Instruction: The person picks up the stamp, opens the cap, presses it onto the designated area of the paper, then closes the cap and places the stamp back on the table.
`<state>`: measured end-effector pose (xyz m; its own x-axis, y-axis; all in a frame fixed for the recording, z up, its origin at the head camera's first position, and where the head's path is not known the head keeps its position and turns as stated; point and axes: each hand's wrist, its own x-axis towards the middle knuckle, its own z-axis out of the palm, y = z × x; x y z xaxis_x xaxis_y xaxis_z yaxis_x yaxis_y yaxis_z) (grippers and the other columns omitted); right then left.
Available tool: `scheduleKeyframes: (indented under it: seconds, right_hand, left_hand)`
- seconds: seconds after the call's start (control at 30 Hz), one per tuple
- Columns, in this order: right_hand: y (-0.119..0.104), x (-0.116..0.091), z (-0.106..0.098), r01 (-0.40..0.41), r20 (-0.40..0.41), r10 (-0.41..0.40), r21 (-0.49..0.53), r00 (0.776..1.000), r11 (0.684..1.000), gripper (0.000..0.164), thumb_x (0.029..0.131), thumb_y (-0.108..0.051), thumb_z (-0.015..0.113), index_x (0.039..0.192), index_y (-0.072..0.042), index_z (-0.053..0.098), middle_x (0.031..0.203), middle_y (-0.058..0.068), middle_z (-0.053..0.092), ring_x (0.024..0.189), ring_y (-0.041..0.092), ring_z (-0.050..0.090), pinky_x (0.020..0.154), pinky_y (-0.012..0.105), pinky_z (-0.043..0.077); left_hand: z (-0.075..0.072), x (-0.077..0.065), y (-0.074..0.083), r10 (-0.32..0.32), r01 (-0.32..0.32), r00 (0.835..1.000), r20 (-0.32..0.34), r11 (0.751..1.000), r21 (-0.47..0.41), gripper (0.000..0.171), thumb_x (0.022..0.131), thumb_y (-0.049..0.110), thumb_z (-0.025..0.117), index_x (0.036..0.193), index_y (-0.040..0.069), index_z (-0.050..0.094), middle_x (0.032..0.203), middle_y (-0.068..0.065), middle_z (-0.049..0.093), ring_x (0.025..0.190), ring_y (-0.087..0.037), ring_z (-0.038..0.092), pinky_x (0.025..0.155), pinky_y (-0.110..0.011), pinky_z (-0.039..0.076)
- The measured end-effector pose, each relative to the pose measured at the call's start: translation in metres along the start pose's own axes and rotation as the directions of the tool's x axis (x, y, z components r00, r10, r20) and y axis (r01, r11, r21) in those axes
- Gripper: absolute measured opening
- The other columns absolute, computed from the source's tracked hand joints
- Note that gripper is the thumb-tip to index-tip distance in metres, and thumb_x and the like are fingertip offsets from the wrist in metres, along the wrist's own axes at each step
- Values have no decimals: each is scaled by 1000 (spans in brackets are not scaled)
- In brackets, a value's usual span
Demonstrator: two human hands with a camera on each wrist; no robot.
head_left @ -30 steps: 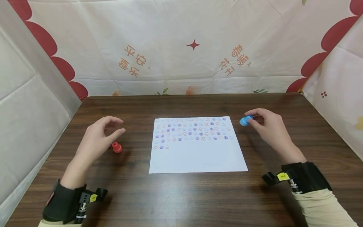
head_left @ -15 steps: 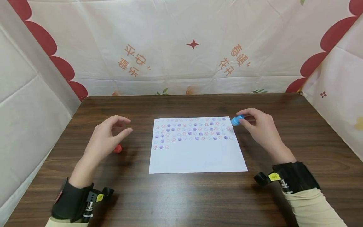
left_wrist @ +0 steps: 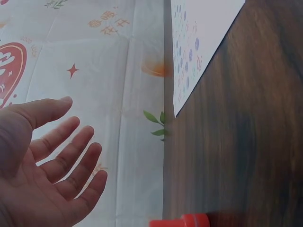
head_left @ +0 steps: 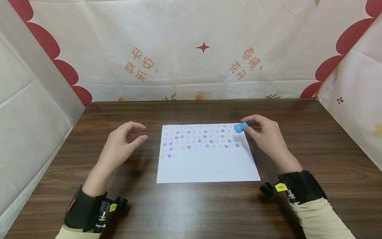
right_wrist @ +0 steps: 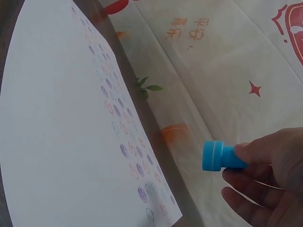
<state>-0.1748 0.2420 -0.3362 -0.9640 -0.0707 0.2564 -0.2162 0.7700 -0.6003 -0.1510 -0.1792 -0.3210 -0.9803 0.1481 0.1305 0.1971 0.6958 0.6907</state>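
Note:
My right hand (head_left: 264, 135) pinches a small blue stamp (head_left: 239, 127) by its handle, between thumb and fingers. The stamp is tilted, its wide end pointing left, and hangs over the upper right corner of a white paper sheet (head_left: 209, 169). Rows of small red, blue and purple prints cover the sheet's upper half. My left hand (head_left: 121, 144) hovers left of the sheet, fingers relaxed and apart, holding nothing. A red stamp (left_wrist: 189, 221) shows at the bottom edge of the left wrist view; in the head view the left hand hides it.
The sheet lies on a dark brown wooden table (head_left: 191, 209). Behind the table hangs a white patterned cloth (head_left: 179, 39), which also covers both sides. A black band with a small camera sits on each wrist.
My right hand has moved left with the blue stamp, from beside the sheet to over its corner. The left hand has shifted right, toward the sheet, and now hides the red stamp.

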Motion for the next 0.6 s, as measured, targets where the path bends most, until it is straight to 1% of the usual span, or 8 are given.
scheduleKeyframes:
  seconds: [0.1,0.2,0.33,0.5,0.6]
  right_hand:
    - [-3,1,4,4,-2,-4,8,1000,1000,24,93,-8,69,117,-5,68,113,16,70,98,28,68,90,40,56]
    - [-5,1,7,12,-3,-12,17,1000,1000,24,92,-6,69,116,-4,67,111,16,71,97,28,68,90,43,55]
    - [-9,1,11,22,-5,-21,30,1000,999,23,91,-5,70,114,-3,68,109,17,72,96,29,69,89,40,56]
    - [-12,1,14,12,-9,-12,36,1000,999,22,91,-6,71,113,-4,68,108,16,72,94,27,70,87,30,57]
    - [-14,1,16,1,-6,-1,42,1000,999,22,91,-6,71,113,-4,69,109,16,73,94,28,70,87,32,58]
  left_hand:
    - [4,2,2,1,-1,1000,1,1000,-14,31,94,21,69,122,9,62,125,-15,65,117,-34,60,103,-54,50]
    - [7,4,4,2,-2,1000,1,1000,-28,32,93,19,70,122,9,62,125,-15,65,117,-34,60,105,-54,49]
    - [11,5,6,12,-12,1000,2,999,-43,32,93,17,71,122,7,62,125,-16,65,117,-33,60,107,-52,49]
    - [15,7,8,16,-16,1000,2,998,-60,32,93,17,71,122,7,62,125,-14,65,117,-30,60,108,-52,48]
    - [17,7,8,14,-13,1000,1,998,-66,32,93,17,71,122,7,62,125,-14,66,117,-30,60,108,-51,48]
